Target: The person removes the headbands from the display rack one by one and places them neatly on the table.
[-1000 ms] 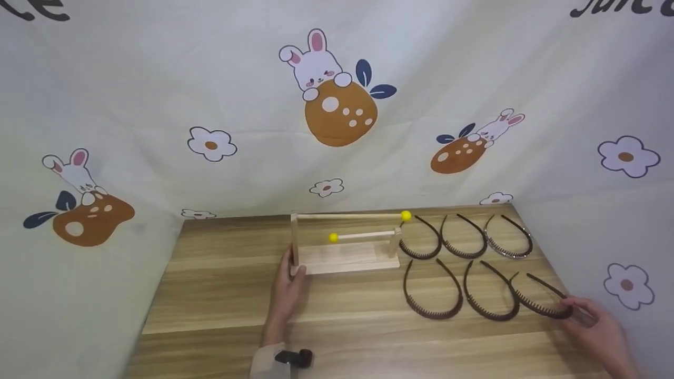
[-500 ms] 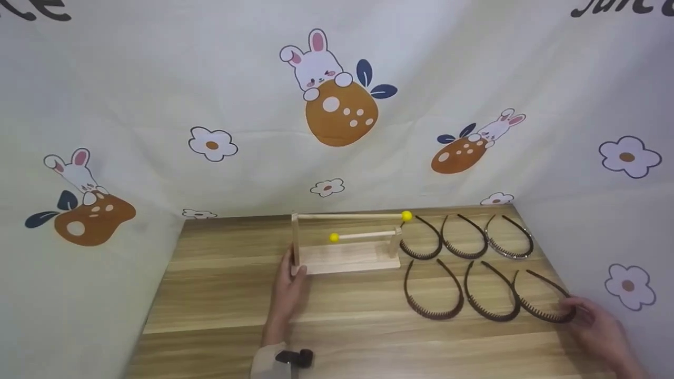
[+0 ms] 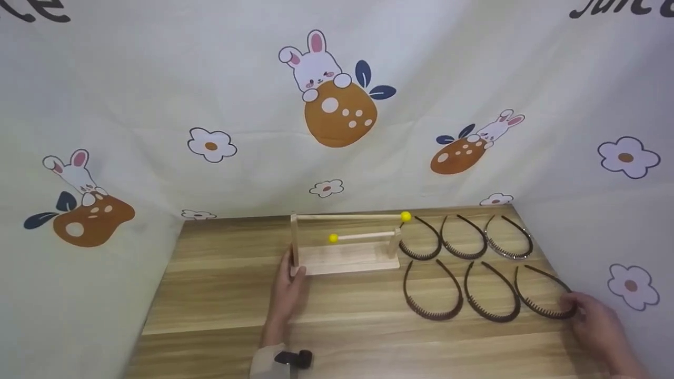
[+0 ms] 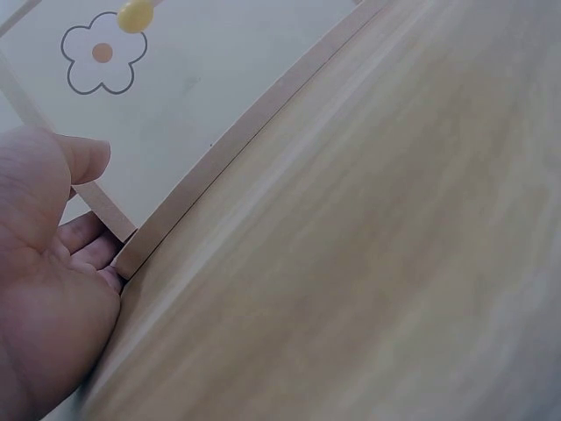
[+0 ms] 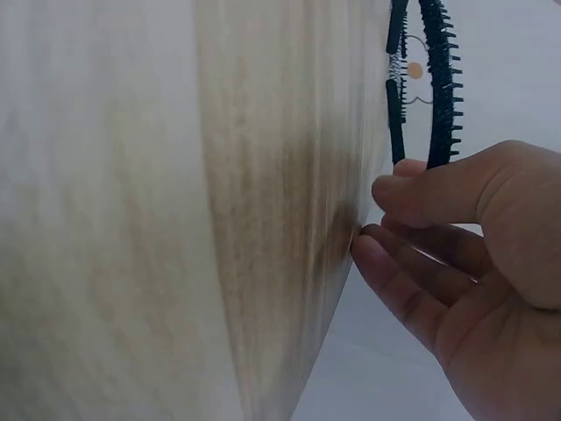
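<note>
At the left end of a wooden rack point(image 3: 342, 256) with two rods tipped by yellow balls, my left hand point(image 3: 287, 292) grips the upright and base corner. In the left wrist view, its fingers reach behind the rack's base edge point(image 4: 184, 197) and the thumb stands out in front. My right hand point(image 3: 597, 323) pinches the right side of a dark toothed headband point(image 3: 555, 316) at the front right of the table. Thumb and forefinger meet on this headband point(image 5: 441, 96) in the right wrist view, while the other fingertips come down at the tabletop.
Two similar headbands, a middle one point(image 3: 495, 318) and a left one point(image 3: 433, 318), lie in the same front row. Behind them is a row of three more, the rightmost headband point(image 3: 509, 255) having shiny stones. A printed cloth point(image 3: 253, 173) encloses the wooden table point(image 3: 221, 295).
My right hand has shifted the front-right headband slightly right, opening a small gap from its neighbour and turning it in line with the row. The left hand and rack have stayed put.
</note>
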### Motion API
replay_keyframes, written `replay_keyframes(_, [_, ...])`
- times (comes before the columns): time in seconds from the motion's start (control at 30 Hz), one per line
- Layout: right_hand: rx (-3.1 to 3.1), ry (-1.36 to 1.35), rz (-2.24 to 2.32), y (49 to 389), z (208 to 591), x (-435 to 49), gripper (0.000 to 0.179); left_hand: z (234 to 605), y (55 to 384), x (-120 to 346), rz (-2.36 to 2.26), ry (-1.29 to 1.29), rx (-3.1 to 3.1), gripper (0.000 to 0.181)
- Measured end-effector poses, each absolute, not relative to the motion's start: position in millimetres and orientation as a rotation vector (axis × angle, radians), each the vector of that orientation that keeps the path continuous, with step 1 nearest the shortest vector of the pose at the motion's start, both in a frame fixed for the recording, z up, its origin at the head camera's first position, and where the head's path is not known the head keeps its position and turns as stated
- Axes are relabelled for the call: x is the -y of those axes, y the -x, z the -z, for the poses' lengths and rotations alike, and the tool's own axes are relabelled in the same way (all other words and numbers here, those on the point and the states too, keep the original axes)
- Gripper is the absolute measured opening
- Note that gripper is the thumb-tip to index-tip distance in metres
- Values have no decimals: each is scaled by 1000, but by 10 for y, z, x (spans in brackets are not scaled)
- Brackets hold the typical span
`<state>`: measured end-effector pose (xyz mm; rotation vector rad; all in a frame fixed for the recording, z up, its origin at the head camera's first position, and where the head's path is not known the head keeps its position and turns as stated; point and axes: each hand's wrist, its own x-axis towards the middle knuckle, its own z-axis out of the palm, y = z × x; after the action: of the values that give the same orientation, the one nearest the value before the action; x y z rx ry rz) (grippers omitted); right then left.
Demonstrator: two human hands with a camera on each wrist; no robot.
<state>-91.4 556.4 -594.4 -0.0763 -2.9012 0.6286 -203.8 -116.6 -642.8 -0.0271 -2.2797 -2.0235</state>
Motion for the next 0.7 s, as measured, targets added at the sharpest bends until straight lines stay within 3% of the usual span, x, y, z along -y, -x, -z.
replay_keyframes(0.4, [2970,82,-518,955,5963,-5631,47,6449,2067,1160,1992,31,2282,69])
replay_keyframes(0.7, [2953,53,-528,940,6024,-5606,39,6442,2056,1156,1983,12,2288,68])
